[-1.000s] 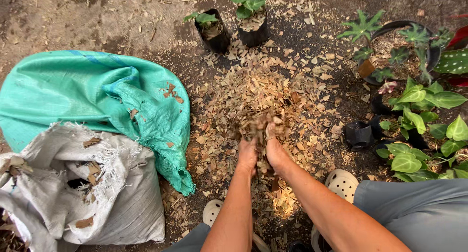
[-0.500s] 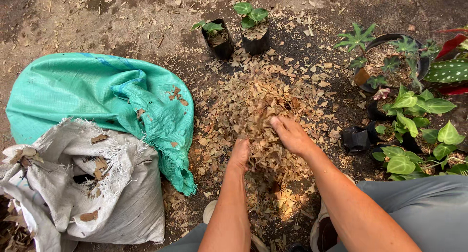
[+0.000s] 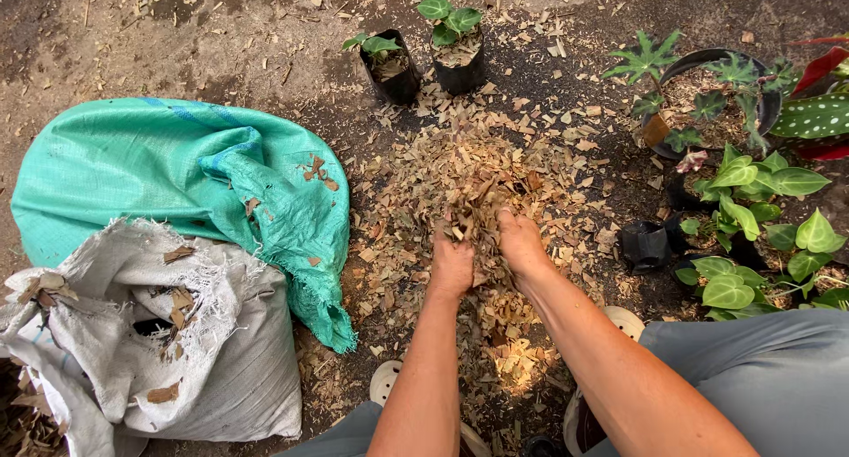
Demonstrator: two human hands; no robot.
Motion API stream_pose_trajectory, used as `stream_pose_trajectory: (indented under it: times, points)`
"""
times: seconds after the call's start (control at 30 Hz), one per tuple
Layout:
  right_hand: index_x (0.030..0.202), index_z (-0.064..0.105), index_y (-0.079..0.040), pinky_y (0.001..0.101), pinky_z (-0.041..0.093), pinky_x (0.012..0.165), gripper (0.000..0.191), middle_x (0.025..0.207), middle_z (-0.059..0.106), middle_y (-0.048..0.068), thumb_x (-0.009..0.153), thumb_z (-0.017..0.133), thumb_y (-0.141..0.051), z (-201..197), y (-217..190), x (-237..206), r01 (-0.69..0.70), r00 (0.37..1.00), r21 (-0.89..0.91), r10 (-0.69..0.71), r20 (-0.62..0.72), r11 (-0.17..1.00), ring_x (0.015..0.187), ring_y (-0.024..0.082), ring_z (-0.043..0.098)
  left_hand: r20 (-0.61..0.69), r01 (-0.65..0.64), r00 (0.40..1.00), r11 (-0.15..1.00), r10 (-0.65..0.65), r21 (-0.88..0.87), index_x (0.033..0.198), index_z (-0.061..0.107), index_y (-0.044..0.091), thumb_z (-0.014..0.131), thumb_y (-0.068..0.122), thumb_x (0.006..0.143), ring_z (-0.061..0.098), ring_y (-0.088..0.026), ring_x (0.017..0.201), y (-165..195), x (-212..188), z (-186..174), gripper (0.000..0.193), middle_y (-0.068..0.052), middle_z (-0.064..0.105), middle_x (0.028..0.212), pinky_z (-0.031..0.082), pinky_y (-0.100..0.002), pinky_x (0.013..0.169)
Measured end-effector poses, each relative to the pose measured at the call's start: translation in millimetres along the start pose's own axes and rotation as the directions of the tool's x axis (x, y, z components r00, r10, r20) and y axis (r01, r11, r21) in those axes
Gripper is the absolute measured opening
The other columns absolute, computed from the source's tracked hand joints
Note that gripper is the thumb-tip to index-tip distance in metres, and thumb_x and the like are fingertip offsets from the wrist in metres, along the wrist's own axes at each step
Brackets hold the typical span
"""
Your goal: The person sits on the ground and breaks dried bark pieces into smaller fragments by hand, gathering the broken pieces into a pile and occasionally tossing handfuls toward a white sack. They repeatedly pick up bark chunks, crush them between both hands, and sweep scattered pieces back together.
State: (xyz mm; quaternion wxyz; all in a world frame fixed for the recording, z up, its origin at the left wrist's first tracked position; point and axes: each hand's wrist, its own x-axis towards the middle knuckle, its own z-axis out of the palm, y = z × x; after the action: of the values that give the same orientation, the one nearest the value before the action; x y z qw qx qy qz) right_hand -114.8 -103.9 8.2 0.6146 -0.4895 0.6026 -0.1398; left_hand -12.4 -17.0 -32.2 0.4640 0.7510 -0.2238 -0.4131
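Two sacks lie left of the hands: one green sack (image 3: 190, 187), one white sack (image 3: 168, 351). Left hand (image 3: 452, 264) and right hand (image 3: 520, 241), cupped together, grip a clump of dry leaf chips (image 3: 475, 211). The clump's long axis points away from the person. Beyond: two small potted seedlings (image 3: 429, 55).

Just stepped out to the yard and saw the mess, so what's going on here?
A person crouches over a pile of dry leaf chips on the ground. Left hand and right hand press together, scooping up a clump. A green sack and a white sack lie at the left, with small potted plants beyond the pile.
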Motion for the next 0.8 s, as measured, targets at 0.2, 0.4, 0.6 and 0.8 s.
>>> stream_pose_trajectory:
  times: [0.2,0.4,0.6,0.8]
  points:
    - [0.07,0.055,-0.015,0.0456,0.03,0.057,0.056,0.064,0.044,0.002,0.105,0.03,-0.05,-31.7,-17.5,6.3,0.074,0.997,-0.155,-0.068,0.047,0.985,0.057,0.02,0.035,0.337,0.218,0.936,0.918,-0.1,-0.332,0.13,0.071,-0.007,0.064,0.024,0.095,0.071,-0.02,0.083,-23.0,14.7,-37.5,0.047,-0.016,0.075,0.107,0.058,-0.033,0.077]
    - [0.071,0.057,-0.011,0.0441,0.043,0.054,0.052,0.062,0.055,0.005,0.096,0.048,-0.055,-49.9,-57.2,-2.1,0.535,0.839,-0.586,-0.299,0.455,0.608,0.055,0.02,0.052,0.421,0.231,0.903,0.921,-0.083,-0.315,0.136,0.066,-0.002,0.079,0.03,0.085,0.068,-0.023,0.088,-24.1,21.8,-43.7,0.062,-0.016,0.073,0.11,0.057,-0.035,0.079]
    - [0.076,0.058,-0.003,0.0492,0.044,0.056,0.047,0.071,0.059,0.011,0.106,0.043,-0.035,-21.2,-49.5,-11.8,0.295,0.951,-0.512,-0.199,0.235,0.807,0.057,0.024,0.051,0.14,0.283,0.954,0.951,-0.265,-0.127,0.155,0.012,0.001,0.082,0.019,0.088,0.065,-0.017,0.107,2.7,3.7,-20.6,0.099,-0.016,0.063,0.122,0.055,-0.031,0.097]
    - [0.097,0.058,-0.004,0.0334,0.046,0.061,0.039,0.083,0.06,0.01,0.113,0.039,-0.034,-7.5,-4.2,3.6,-0.173,0.981,0.37,0.195,-0.022,0.913,0.074,0.012,0.06,0.13,0.368,0.93,0.882,-0.344,-0.295,0.126,0.058,0.007,0.051,0.009,0.099,0.054,-0.022,0.078,-15.6,12.2,-9.7,0.028,-0.013,0.061,0.099,0.047,-0.048,0.077]
